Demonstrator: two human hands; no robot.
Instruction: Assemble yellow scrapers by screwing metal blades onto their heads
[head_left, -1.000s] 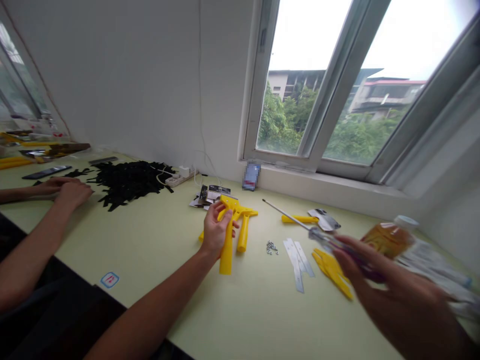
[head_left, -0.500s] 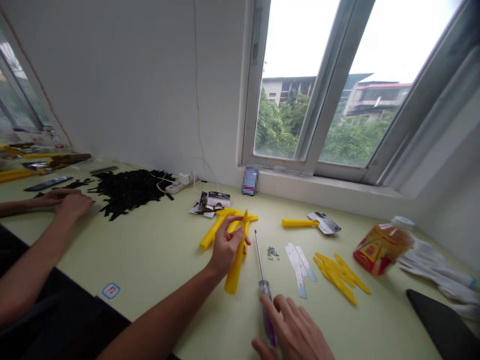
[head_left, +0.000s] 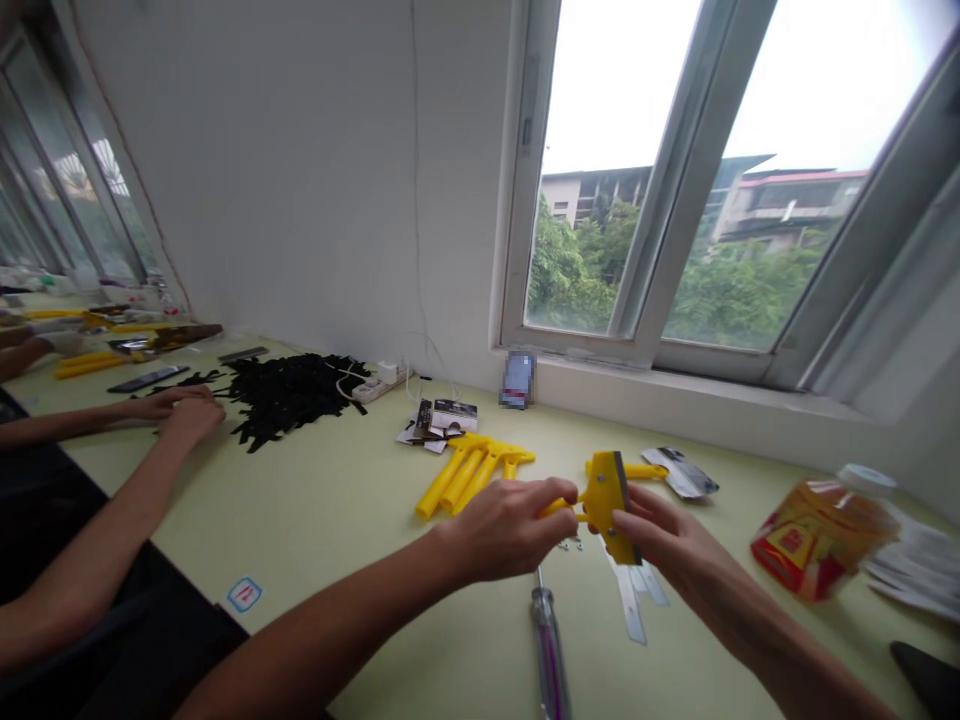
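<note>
Both my hands hold a yellow scraper head [head_left: 606,505], which has screws in its face and a dark strip along its right edge. My left hand [head_left: 510,525] is closed, pinching the yellow part at its left. My right hand [head_left: 660,530] grips the head from the right, thumb in front and fingers behind. Below them a screwdriver [head_left: 550,640] with a clear and purple handle lies on the table. Metal blades [head_left: 631,600] and small screws [head_left: 574,545] are partly hidden under my hands. Several yellow scraper handles [head_left: 472,475] lie side by side beyond my left hand.
Another yellow handle [head_left: 641,470] lies by a silver packet [head_left: 682,474]. A drink bottle [head_left: 821,535] and white gloves [head_left: 919,565] are at right. A phone [head_left: 517,380] leans by the window. At left, a co-worker's hands [head_left: 191,410] are near black pieces [head_left: 292,395].
My left hand no longer holds the long handle upright and has moved right. My right hand has left the screwdriver and come up to the scraper head. The view has turned left.
</note>
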